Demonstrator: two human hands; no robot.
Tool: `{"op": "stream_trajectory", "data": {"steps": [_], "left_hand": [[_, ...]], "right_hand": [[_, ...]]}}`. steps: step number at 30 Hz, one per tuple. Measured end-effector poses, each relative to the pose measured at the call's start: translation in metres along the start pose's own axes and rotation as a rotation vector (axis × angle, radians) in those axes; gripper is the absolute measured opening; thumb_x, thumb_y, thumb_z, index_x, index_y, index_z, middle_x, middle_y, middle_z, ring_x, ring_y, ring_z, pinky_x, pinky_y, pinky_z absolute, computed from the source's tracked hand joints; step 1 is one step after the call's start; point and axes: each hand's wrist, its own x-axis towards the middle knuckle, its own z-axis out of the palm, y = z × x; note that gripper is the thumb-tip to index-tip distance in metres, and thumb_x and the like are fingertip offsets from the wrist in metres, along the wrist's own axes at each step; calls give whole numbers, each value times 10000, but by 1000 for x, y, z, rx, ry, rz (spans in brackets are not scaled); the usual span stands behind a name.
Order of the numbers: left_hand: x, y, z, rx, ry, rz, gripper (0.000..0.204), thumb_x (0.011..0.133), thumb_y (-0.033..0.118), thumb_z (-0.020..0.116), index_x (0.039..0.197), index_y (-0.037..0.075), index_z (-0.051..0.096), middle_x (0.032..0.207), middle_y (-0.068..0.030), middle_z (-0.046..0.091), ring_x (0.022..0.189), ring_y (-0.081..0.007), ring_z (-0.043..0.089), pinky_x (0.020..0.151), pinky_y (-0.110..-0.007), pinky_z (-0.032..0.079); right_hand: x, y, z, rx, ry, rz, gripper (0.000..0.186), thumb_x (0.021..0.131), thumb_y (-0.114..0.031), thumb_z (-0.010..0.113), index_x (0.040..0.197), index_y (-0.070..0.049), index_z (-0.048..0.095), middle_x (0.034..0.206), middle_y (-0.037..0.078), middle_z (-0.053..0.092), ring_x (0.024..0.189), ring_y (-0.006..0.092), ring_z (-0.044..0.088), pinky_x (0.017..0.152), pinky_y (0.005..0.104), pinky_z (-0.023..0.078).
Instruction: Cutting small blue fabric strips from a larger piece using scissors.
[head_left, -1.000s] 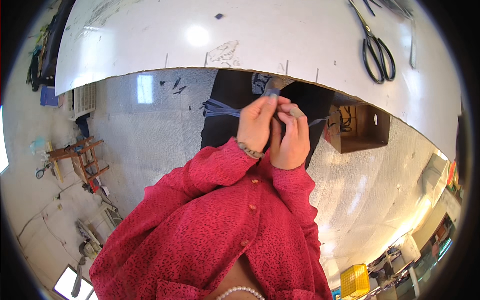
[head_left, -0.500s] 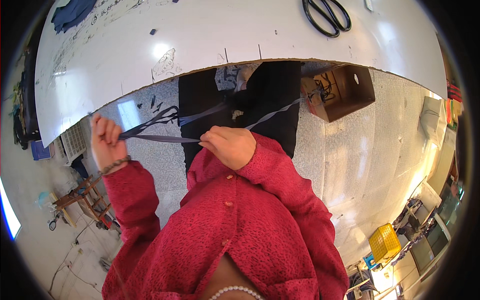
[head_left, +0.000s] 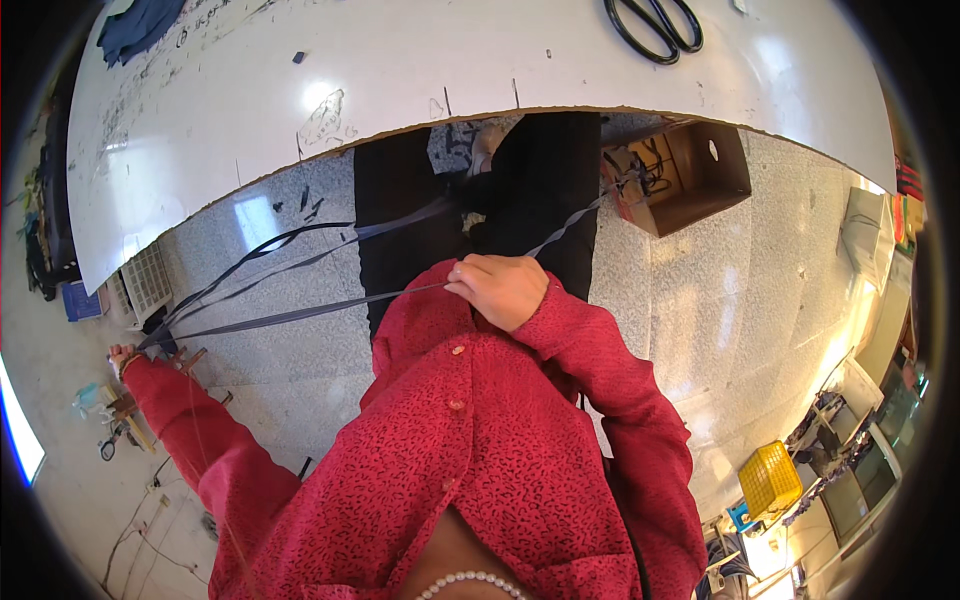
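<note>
Two hands pinch dark straps (head_left: 300,265) taut: left hand (head_left: 122,355) far out from red shirt (head_left: 480,450), right hand (head_left: 500,290) closed against it.

Light: bright overhead lamps are glaring off the glossy white tabletop (head_left: 560,60).
Floor: the polished grey speckled floor (head_left: 740,300) is mirroring pale patches.
Edges: fisheye bending is curving lines; black vignette is ringing the corners.
Focus: staying sharp centrally, softening toward the rim.

My long dark grey fabric strips (head_left: 300,262) cross my red speckled sleeves (head_left: 215,450) above grey terrazzo floor (head_left: 700,300).
</note>
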Motion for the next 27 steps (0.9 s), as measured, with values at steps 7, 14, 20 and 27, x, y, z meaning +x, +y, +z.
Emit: {"op": "stream_trajectory", "data": {"steps": [7,14,20,27], "left_hand": [[-215,-58,149,904,-11,1388,268,918,155,446,1106,70,618,895,-16,631,630,-94,521,525,-235,429],[-544,-112,291,349,-1004,263,305,1016,255,427,847,66,595,638,56,466,522,-15,334,473,-188,281],[-510,-100,281,453,-1014,201,293,1015,261,420,846,77,573,623,66,449,547,-4,349,484,-183,254],[-403,-95,255,603,-739,604,294,1015,257,415,865,80,595,628,53,462,564,-32,402,514,-212,311]], "right_hand": [[34,-26,10,91,-18,50,146,830,-188,654,820,-78,559,758,52,600,663,243,632,545,335,500],[76,-63,42,140,-65,-101,163,866,-205,603,898,-69,518,771,50,595,692,258,638,543,382,496],[68,-49,32,143,-97,-58,190,873,-224,599,863,-62,501,764,53,591,696,266,629,549,385,482],[43,-15,16,143,-113,38,172,873,-214,607,853,-74,509,754,81,599,701,291,621,567,386,486]]}}
